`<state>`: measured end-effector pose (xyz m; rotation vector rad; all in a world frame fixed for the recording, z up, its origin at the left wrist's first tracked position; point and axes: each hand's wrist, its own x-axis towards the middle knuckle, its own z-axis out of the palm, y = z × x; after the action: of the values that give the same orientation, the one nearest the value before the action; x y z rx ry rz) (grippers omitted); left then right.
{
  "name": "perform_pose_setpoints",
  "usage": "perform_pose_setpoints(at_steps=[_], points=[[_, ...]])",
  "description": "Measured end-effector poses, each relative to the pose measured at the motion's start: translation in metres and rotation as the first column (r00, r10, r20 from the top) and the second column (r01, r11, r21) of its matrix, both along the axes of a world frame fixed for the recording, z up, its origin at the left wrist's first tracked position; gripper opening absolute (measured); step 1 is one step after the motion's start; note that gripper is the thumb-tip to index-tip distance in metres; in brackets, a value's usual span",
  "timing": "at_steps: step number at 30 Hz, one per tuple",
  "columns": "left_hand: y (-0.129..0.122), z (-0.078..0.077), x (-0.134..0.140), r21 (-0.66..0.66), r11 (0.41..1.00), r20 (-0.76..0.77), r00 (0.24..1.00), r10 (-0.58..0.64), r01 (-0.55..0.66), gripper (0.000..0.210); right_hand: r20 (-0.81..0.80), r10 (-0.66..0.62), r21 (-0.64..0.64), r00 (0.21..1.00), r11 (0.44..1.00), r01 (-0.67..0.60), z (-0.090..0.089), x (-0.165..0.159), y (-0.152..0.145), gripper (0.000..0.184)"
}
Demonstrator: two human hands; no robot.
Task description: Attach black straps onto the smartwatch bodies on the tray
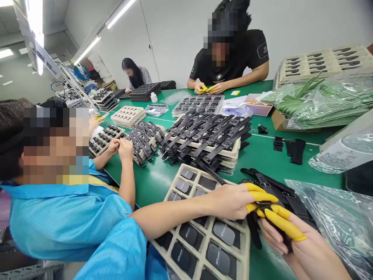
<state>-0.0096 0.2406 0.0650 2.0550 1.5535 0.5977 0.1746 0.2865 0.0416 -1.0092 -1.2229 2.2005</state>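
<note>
My left hand [240, 200] reaches across from the left in a blue sleeve, yellow covers on several fingers. It pinches a small dark piece at the end of a black watch strap [275, 225]. Closed round the same strap from below is my right hand [287, 229], also with yellow finger covers. The strap hangs partly hidden in the right palm. Beneath my left forearm lies a cream tray [247, 254] of square, dark, rounded pieces [223, 233] with printed lettering. Just behind my hands is a pile of black watch straps [276, 186].
Stacked trays of strapped watches [204, 136] stand mid-table. A clear plastic bag [335, 217] lies right, near a wrapped white roll [346, 153]. Green straps [320, 103] fill a box behind. A co-worker in blue [58, 217] sits close on the left; another [230, 62] sits opposite.
</note>
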Motion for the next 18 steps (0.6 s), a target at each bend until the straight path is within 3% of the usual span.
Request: perform_pose_setpoints(at_steps=[6,12,18], points=[[0.0031,-0.0007,0.0049,-0.019,1.000,0.002,1.000,0.025,-0.024,0.057,-0.088,-0.057,-0.075,0.995,0.996,0.051,0.0102,-0.0055,-0.0037,0.042],[0.0092,0.0033,0.0020,0.006,0.996,0.042,0.995,-0.090,0.090,0.050,-0.115,-0.132,-0.129,0.984,0.985,0.117,0.0116,-0.0067,-0.0036,0.045],[0.0080,0.0011,0.0017,0.117,0.984,-0.154,0.981,-0.116,0.135,0.048,-0.040,-0.127,-0.135,0.991,0.983,0.121,0.0098,-0.0048,-0.0033,0.048]])
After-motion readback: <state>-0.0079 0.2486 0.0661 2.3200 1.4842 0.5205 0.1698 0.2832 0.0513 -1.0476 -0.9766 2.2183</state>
